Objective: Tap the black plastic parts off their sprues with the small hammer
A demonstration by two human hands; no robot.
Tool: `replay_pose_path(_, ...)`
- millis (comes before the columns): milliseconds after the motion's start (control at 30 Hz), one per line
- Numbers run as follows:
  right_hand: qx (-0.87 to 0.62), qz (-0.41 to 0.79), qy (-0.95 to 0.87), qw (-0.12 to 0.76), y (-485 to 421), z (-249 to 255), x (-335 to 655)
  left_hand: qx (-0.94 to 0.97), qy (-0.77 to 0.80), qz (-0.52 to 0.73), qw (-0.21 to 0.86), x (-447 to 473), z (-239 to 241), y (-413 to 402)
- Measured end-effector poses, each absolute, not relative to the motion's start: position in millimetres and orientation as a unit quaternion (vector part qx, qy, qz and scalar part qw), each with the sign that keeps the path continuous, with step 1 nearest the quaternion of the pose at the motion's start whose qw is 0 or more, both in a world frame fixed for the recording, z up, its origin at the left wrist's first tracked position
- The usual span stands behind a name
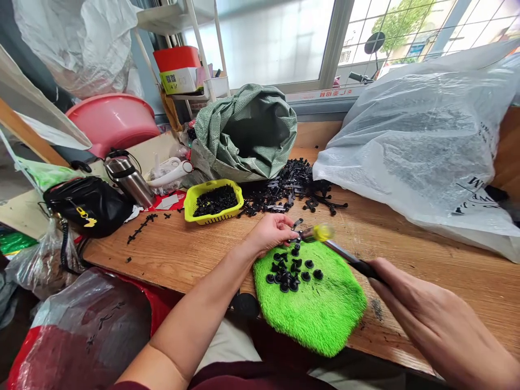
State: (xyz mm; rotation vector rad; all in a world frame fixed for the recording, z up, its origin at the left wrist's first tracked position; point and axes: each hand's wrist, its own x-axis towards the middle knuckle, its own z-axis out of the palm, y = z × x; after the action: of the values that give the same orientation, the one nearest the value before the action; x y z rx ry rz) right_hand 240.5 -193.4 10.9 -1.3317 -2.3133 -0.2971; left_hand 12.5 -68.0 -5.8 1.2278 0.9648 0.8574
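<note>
My left hand (275, 232) is closed in a pinch on a small black plastic part (298, 222), at the far edge of a fuzzy green mat (320, 319). Its fingertips partly hide that part. My right hand (418, 303) wraps round the dark handle of a hammer (345, 257). The hammer's head is yellow, smeared by motion, and lies just right of my left fingertips; whether it touches the part I cannot tell. Several black round-headed plastic pieces (286, 279) are scattered on the mat below my left hand.
A yellow basket (239, 208) of black parts stands beyond my left arm. Behind the mat lies a loose heap of black parts (298, 181), before an open green sack (247, 127). A white plastic bag (422, 146) bulges at right; a black pouch (87, 206) and steel bottle (129, 179) sit left.
</note>
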Motion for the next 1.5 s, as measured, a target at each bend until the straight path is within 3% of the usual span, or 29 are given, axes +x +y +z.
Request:
replay_pose_path(100, -0.435, -0.118, -0.86, 0.238, -183, 25, 227, 0.57, 0.415, 0.38, 0.599, 12, -9, -68)
replay_pose_path(200, -0.464, -0.068, -0.842, 0.267, -184, 26, 226, 0.596, 0.401, 0.38, 0.583, 10, -13, -67)
replay_pose_path(300, -0.495, -0.037, -0.834, 0.242, -185, 22, 228, 0.608, 0.398, 0.383, 0.57, 9, -17, -66)
replay_pose_path(367, -0.48, -0.055, -0.849, 0.213, -184, 19, 228, 0.611, 0.4, 0.389, 0.561, 10, -20, -65)
replay_pose_path(500, -0.448, -0.099, -0.853, 0.247, -183, 20, 226, 0.623, 0.394, 0.391, 0.552, 10, -22, -65)
replay_pose_path(767, -0.475, -0.042, -0.84, 0.26, -188, 17, 226, 0.651, 0.401, 0.406, 0.5, 9, -20, -67)
replay_pose_path(1133, -0.544, 0.071, -0.789, 0.276, -188, 11, 236, 0.501, 0.443, 0.418, 0.614, 14, -8, -73)
replay_pose_path(1500, -0.601, -0.037, -0.754, 0.262, -194, 11, 227, 0.54, 0.423, 0.408, 0.602, 13, -10, -75)
